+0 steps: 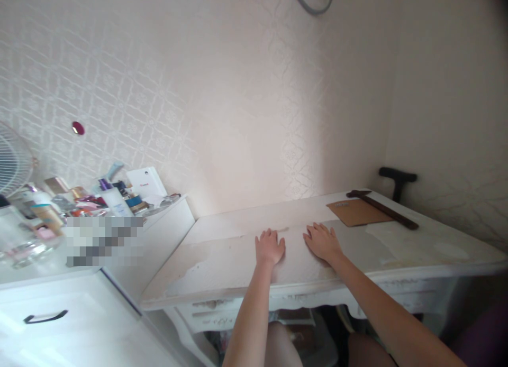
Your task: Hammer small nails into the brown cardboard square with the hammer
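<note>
Head view. I see the left hand (270, 247) and the right hand (322, 241) lying palm down on the white tabletop (222, 250), side by side but apart. Both are spread flat with the fingers extended and grip nothing. The tabletop runs across the middle of the view, and the hands rest near its front edge at its centre.

At 2 o'clock from the right hand a brown board (357, 212) lies flat, near but not touching. A dark stick (387, 210) lies across the board's far edge, running out toward 3 o'clock. A black T-handle (397, 176) stands behind the tabletop at 1 o'clock. At 10 o'clock from the left hand, well apart on a lower cabinet (79, 303), stands a crowd of bottles (115, 198).

Risks, as I judge them:
- The surface looks worn and patchy toward 8 o'clock, so a palm dragged across it could catch a lifted edge and peel it further.
- A sweep of the right hand toward 2 o'clock could push the board, rolling the stick toward the back or right edge and off.
- A wide leftward swing could topple the crowded bottles.
</note>
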`<state>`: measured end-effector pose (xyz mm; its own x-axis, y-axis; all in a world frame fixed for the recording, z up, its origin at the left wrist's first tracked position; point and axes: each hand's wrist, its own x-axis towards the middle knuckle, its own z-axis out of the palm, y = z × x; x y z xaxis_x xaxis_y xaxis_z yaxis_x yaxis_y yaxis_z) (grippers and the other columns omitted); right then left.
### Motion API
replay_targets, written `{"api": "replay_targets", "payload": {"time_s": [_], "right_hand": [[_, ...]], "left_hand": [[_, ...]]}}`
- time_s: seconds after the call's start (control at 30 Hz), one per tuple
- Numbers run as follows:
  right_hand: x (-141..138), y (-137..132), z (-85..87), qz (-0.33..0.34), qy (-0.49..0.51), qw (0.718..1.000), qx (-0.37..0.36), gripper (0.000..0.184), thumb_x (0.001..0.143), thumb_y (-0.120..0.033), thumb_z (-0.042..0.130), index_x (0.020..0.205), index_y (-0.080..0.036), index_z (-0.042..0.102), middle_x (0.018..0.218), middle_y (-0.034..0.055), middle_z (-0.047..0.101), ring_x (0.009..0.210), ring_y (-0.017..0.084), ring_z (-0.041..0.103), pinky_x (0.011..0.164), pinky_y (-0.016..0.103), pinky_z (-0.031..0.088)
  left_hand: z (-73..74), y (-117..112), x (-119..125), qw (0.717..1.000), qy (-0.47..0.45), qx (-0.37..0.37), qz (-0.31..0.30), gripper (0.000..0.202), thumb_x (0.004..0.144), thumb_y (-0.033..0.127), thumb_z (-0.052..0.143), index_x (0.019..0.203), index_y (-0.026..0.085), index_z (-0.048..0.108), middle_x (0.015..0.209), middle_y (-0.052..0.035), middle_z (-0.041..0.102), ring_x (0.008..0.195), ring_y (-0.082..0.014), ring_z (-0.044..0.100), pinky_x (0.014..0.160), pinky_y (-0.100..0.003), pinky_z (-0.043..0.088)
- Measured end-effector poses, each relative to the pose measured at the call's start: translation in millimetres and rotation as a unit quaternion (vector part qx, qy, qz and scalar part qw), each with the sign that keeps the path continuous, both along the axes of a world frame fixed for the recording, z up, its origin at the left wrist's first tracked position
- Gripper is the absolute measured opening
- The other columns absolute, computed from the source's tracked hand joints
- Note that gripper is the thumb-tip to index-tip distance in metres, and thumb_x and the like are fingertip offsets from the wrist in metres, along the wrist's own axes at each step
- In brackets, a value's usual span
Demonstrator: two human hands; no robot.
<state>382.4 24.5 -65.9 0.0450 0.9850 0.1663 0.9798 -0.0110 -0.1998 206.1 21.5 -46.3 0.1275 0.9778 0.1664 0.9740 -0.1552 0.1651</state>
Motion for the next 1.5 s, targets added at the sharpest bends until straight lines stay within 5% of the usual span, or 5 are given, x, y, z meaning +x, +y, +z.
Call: {"api": "replay_targets", "payload": {"time_s": [1.5], "right_hand": [[0.1,0.2,-1.3,-0.003,-0.001,1.000,0.003,0.046,0.094,-0.035,0.031,0.130,-0.014,0.051,0.144,0.0146,0.041,0.133,0.030,0.031,0.106,0.052,0.020]], "left_hand": [[-0.5,0.4,0.5,1.000,-0.006,-0.002,0.001,0.044,0.093,0.041,0.035,0.128,0.020,0.051,0.143,-0.0101,0.043,0.133,-0.0260,0.036,0.109,-0.049,0.023]]}}
